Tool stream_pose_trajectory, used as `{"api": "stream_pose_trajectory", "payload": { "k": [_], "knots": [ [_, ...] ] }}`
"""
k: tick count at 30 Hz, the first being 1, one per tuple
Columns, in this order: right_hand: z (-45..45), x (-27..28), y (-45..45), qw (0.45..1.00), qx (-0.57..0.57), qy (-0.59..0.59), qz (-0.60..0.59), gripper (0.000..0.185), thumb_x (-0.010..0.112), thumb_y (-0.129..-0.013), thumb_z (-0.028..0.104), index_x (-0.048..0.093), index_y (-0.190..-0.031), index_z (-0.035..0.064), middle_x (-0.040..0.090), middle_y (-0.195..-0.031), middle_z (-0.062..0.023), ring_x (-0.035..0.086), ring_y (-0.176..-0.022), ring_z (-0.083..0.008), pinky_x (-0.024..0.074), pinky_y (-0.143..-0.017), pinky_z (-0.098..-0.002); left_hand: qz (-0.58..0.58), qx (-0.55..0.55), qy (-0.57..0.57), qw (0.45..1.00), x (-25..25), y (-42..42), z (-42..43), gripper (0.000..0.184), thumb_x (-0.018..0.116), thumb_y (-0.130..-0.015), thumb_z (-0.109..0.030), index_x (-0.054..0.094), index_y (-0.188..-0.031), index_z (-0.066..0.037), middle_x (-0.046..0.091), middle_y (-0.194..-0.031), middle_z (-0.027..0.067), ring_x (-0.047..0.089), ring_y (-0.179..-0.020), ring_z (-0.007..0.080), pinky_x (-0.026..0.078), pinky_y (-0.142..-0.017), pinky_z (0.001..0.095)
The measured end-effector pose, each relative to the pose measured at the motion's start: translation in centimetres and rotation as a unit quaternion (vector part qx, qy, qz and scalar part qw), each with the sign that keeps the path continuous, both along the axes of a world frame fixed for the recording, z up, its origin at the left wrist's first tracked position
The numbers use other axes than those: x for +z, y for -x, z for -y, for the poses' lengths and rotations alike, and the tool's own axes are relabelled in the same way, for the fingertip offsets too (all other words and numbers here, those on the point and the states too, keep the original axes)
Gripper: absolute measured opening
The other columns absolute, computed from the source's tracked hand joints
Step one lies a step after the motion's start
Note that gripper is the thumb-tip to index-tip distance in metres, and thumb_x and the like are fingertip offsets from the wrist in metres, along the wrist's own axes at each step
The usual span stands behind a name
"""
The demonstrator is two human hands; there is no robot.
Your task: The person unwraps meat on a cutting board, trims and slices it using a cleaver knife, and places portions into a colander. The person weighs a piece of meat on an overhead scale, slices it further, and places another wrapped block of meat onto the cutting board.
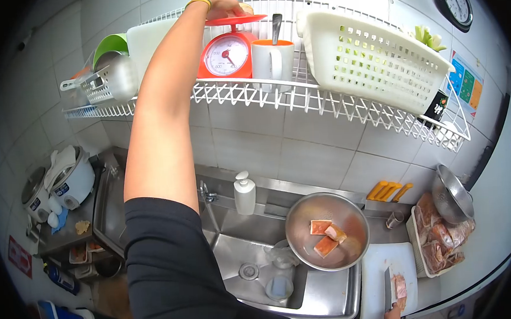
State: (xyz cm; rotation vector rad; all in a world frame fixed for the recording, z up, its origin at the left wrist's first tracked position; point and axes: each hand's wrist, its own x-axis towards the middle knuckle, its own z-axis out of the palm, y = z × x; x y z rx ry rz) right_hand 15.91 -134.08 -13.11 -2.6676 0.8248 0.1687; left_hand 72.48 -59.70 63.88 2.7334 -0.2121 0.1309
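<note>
My left hand (223, 5) reaches up to the red plate of a kitchen scale (227, 55) on the wire shelf. Its fingers curl at a pale piece (246, 8) on the plate, mostly hidden behind them. Low at the right, my right hand (393, 314) is closed round the handle of a knife (389, 288). The blade lies alongside a strip of pinkish meat (400, 290) on the white cutting board (373, 274). Several orange-pink meat pieces (326, 246) lie in a large metal bowl (304, 212) beside the sink.
On the shelf (223, 89) stand a mug (273, 59) with a spoon handle and a white perforated basket (377, 55). Below are the sink (239, 281), a pump bottle (244, 195), orange-handled knives (387, 191), a crate of bagged meat (416, 243) and a metal colander (453, 195). Rice cookers (71, 180) stand left.
</note>
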Motion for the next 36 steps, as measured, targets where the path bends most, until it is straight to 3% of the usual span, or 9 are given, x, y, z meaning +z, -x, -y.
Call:
{"api": "stream_pose_trajectory", "payload": {
  "k": [6, 8, 11, 14, 16, 19, 29, 34, 36],
  "knots": [
    [2.0, -2.5, 0.3, 0.998, 0.038, 0.028, 0.04, 0.047, 0.057, -0.081, 0.016, 0.055, -0.123, -0.0057, 0.058, -0.121, -0.03, 0.054, -0.114, -0.0446, 0.043, -0.099, -0.0472, -0.01, 0.007, -0.057, 0.998, 0.4, 2.9, 1.3, 0.058, 0.046, -0.095, -0.049, 0.05, -0.142, -0.016, 0.023, -0.16, 0.0155, 0.018, -0.147, 0.0346, 0.015, -0.116, 0.0587],
    [2.1, -3.1, 0.2, 0.998, 0.042, 0.033, 0.033, 0.048, 0.058, -0.08, 0.016, 0.055, -0.122, -0.0059, 0.058, -0.121, -0.03, 0.054, -0.114, -0.0445, 0.0431, -0.1, -0.0472, -0.025, -0.015, 0.062, 0.998, 0.6, 1.6, 0.9, 0.058, 0.035, -0.099, -0.051, 0.052, -0.141, -0.015, 0.03, -0.158, 0.0123, 0.021, -0.147, 0.0312, 0.018, -0.117, 0.0553],
    [3.1, -4.9, 0.0, 0.999, 0.006, -0.039, 0.014, 0.049, 0.06, -0.08, 0.017, 0.055, -0.123, -0.0058, 0.056, -0.125, -0.03, 0.052, -0.119, -0.0435, 0.0414, -0.103, -0.0459, 0.004, -0.016, 0.047, 0.999, 0.9, 0.9, 0.6, 0.057, 0.039, -0.097, -0.049, 0.052, -0.14, -0.014, 0.032, -0.157, 0.0129, 0.023, -0.146, 0.0313, 0.02, -0.116, 0.0543],
    [2.8, -4.7, -0.1, 0.999, -0.038, -0.012, -0.019, 0.052, 0.061, -0.078, 0.012, 0.054, -0.126, -0.0052, 0.056, -0.125, -0.0306, 0.052, -0.118, -0.0436, 0.0417, -0.101, -0.0464, 0.113, -0.004, 0.013, 0.994, 0.4, 1.1, 0.6, 0.056, 0.044, -0.094, -0.045, 0.052, -0.14, -0.013, 0.033, -0.155, 0.0139, 0.026, -0.144, 0.0313, 0.022, -0.116, 0.0527],
    [-4.8, 7.1, -1.8, 0.995, -0.095, -0.017, -0.015, 0.048, 0.057, -0.077, 0.003, 0.054, -0.125, -0.0041, 0.058, -0.119, -0.0318, 0.057, -0.111, -0.0463, 0.0458, -0.095, -0.0486, 0.243, 0.013, -0.024, 0.97, -0.2, 1.6, 0.7, 0.056, 0.048, -0.092, -0.043, 0.052, -0.139, -0.012, 0.035, -0.154, 0.0145, 0.028, -0.143, 0.0314, 0.024, -0.115, 0.0517],
    [-1.6, 2.5, -0.6, 0.997, -0.072, 0.036, 0.006, 0.046, 0.056, -0.075, 0.006, 0.057, -0.12, -0.0046, 0.06, -0.114, -0.0321, 0.059, -0.108, -0.0461, 0.0488, -0.092, -0.0488, 0.443, 0.003, -0.032, 0.896, -3.2, 3.8, 0.8, 0.057, 0.053, -0.09, -0.039, 0.052, -0.139, -0.01, 0.037, -0.152, 0.0155, 0.03, -0.142, 0.0315, 0.026, -0.114, 0.0502],
    [-4.1, 6.0, -0.7, 0.995, -0.088, -0.02, 0.049, 0.031, 0.054, -0.077, 0.003, 0.057, -0.108, 0.0038, 0.065, -0.092, -0.0312, 0.063, -0.089, -0.0481, 0.0488, -0.077, -0.054, 0.671, -0.092, 0.148, 0.721, -25.7, 31.5, 13.1, 0.063, 0.071, -0.081, -0.028, 0.053, -0.136, -0.005, 0.043, -0.147, 0.0186, 0.039, -0.137, 0.0317, 0.033, -0.112, 0.045],
    [-2.0, 5.7, 0.9, 0.992, -0.056, -0.079, 0.082, 0.031, 0.059, -0.083, 0.009, 0.057, -0.114, 0.0046, 0.065, -0.094, -0.03, 0.063, -0.09, -0.048, 0.0488, -0.078, -0.0536, 0.431, -0.083, 0.018, 0.899, -42.6, 30.0, 25.2, 0.067, 0.08, -0.077, -0.022, 0.053, -0.135, -0.002, 0.046, -0.144, 0.0202, 0.044, -0.134, 0.0319, 0.037, -0.111, 0.0425],
    [0.6, 5.8, 2.2, 0.988, -0.019, -0.088, 0.125, 0.032, 0.061, -0.085, 0.011, 0.057, -0.116, 0.0051, 0.065, -0.095, -0.0294, 0.062, -0.09, -0.0478, 0.0489, -0.077, -0.0535, 0.215, -0.116, 0.289, 0.926, -52.3, 23.1, 31.4, 0.074, 0.084, -0.07, -0.019, 0.054, -0.137, -0.005, 0.056, -0.136, 0.018, 0.051, -0.128, 0.0287, 0.039, -0.109, 0.0396]
  ]
}}
